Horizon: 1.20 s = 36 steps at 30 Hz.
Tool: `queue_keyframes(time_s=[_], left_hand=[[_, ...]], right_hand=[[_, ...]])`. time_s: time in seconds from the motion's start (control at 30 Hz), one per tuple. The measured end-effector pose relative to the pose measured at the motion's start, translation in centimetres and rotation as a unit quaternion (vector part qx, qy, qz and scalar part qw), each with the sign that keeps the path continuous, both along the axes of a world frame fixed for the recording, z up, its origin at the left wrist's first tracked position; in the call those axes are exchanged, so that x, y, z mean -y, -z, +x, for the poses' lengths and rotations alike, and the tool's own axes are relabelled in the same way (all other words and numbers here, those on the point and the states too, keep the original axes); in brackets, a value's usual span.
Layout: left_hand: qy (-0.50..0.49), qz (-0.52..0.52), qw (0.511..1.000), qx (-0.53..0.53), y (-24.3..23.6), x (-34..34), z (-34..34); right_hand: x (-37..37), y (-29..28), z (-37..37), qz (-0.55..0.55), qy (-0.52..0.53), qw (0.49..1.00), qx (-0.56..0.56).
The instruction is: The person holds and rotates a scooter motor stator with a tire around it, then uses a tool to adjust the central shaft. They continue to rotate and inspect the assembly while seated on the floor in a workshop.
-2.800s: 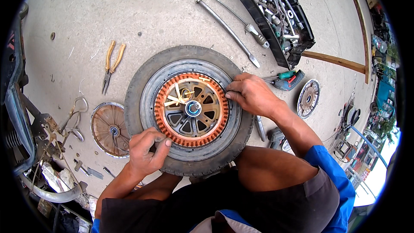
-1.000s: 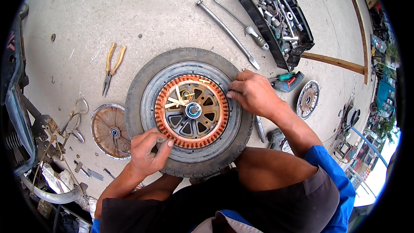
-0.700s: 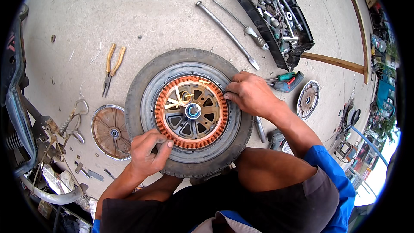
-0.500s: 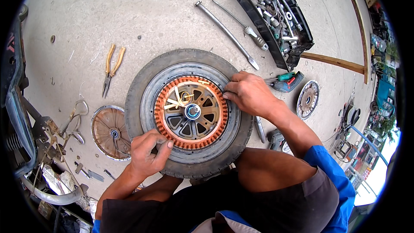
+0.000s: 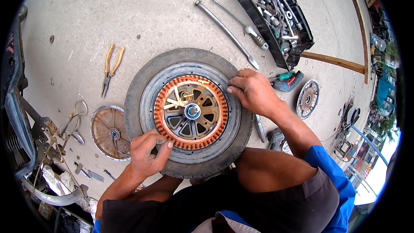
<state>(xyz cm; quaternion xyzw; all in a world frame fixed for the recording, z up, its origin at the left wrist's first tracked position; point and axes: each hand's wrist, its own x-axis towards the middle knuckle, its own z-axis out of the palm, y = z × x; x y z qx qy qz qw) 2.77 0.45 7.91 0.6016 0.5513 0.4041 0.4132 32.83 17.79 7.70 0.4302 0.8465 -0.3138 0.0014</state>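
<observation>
A hub motor wheel lies flat before me, its black tire [image 5: 137,82] around a grey metal rim [image 5: 148,123]. Inside sits a ring of copper windings [image 5: 224,118] around a spoked metal core with an axle [image 5: 192,110] in its middle. Pale strips and yellow wires [image 5: 176,100] lie on the core. My left hand [image 5: 148,153] rests over the lower left of the tire and rim, fingers curled and thumb near the windings. At the upper right, my right hand [image 5: 254,92] has thumb and fingertips pinched together over the rim; whatever either hand pinches is too small to make out.
Pliers [image 5: 111,69] and a round cover [image 5: 110,131] lie left of the wheel. Beyond it are a pry bar [image 5: 226,32], a screwdriver [image 5: 246,28] and a black toolbox [image 5: 258,26] full of sockets. Another cover [image 5: 308,99] and a cordless drill [image 5: 276,138] lie right.
My right hand has shifted slightly outward from the windings' edge onto the rim, its fingers still pinched. The left hand has stayed in place.
</observation>
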Motion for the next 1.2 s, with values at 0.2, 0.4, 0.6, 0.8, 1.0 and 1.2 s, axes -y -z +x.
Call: queue_keyframes(time_s=[0.2,0.4,0.6,0.8,1.0,1.2], left_hand=[[0.008,-0.019,1.000,0.000,-0.3,0.0,-0.1],[0.113,-0.042,0.992,0.039,-1.0,-0.6,0.4],[0.245,-0.117,0.958,0.092,-2.7,-1.2,1.3],[0.281,-0.129,0.941,0.138,-1.7,-0.1,1.7],[0.262,-0.124,0.946,0.144,-2.0,-0.2,1.6],[0.123,-0.074,0.982,0.119,-2.1,-0.7,-1.3]], right_hand=[[-0.2,-1.7,0.8,-0.190,0.007,0.978,-0.089],[1.9,-5.4,-1.0,-0.495,-0.072,0.829,-0.248],[4.9,-4.3,-4.3,-0.567,-0.149,0.769,-0.256],[5.6,-4.1,-4.6,-0.570,-0.139,0.770,-0.252],[5.5,-4.2,-4.6,-0.572,-0.145,0.769,-0.245],[2.5,-5.3,-0.9,-0.488,-0.043,0.838,-0.241]])
